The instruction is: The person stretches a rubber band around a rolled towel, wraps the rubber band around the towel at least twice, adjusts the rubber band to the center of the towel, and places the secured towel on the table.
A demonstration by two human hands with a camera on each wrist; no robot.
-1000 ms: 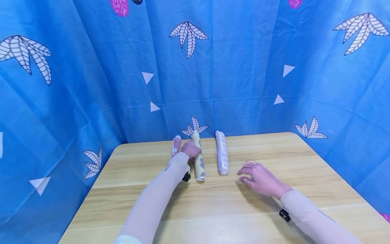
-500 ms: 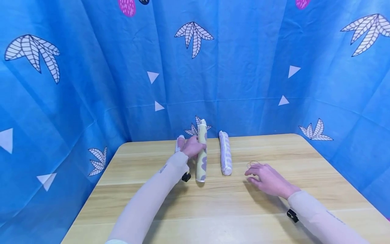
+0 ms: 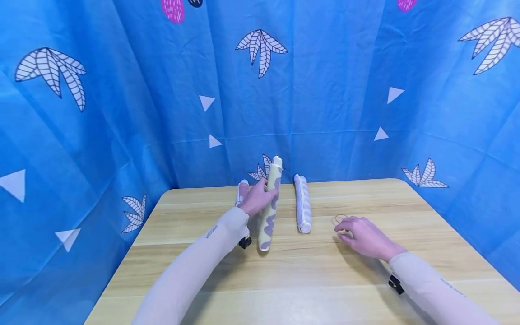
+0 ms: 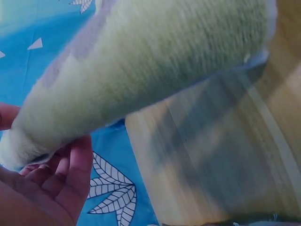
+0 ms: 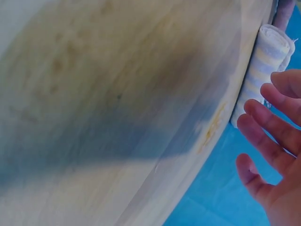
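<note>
My left hand [image 3: 257, 198] grips a rolled towel [image 3: 268, 225], pale yellow-green with purple patches. The roll is tilted, its far end raised above the table. Fingers and thumb curl round one end of it in the left wrist view. My right hand [image 3: 367, 238] is over the table with loosely bent fingers and holds nothing. Just beyond its fingertips lie thin yellowish rubber bands [image 3: 337, 219]. Between the hands, a purple-and-white striped rolled towel [image 3: 303, 205] lies on the table. Behind my left hand is a pinkish rolled towel [image 3: 242, 190], partly hidden.
The wood-grain table [image 3: 308, 289] has rounded far corners. A blue curtain [image 3: 325, 90] with leaf and triangle prints hangs behind it and along both sides. A small black device [image 3: 396, 284] sits at my right wrist, another [image 3: 245, 242] at the left.
My left hand has lifted the yellow-green towel off the table, raising its far end and tilting it rightward. The head view has shifted slightly. The right hand stays near the rubber bands.
</note>
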